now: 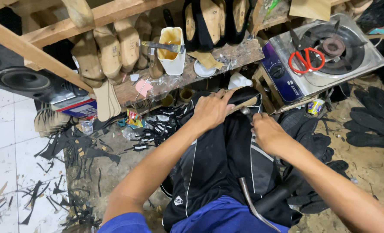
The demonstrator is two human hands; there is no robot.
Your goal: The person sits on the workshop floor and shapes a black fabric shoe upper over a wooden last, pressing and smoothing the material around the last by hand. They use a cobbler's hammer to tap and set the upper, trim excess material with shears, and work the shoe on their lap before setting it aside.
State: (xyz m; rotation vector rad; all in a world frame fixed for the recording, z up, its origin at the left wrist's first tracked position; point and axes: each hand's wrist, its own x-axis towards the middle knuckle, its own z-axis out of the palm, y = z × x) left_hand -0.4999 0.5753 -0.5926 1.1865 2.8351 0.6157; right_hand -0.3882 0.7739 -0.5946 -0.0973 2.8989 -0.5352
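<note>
Cluttered workshop floor, seen from above, with a plank shelf (192, 73) crossing from 9 to 1 o'clock. Left hand (212, 108) is closed over a black shoe (244, 96) mounted on a wooden last, held on the lap at centre. Right hand (267, 133) is clenched around the handle of a small metal tool (246, 113) whose head touches the shoe. White glue pot (172, 49), at 12 o'clock on the shelf, holds yellowish adhesive, a metal blade laid across its rim. Wooden lasts (107, 51) hang at 11 o'clock. Gas stove (326, 54), at 2 o'clock, carries red-handled scissors (306, 59) (resting on the burner grate). Black soles (371, 116) lie at 3 o'clock. Hammer (254, 207) rests on the lap at 6 o'clock.
</note>
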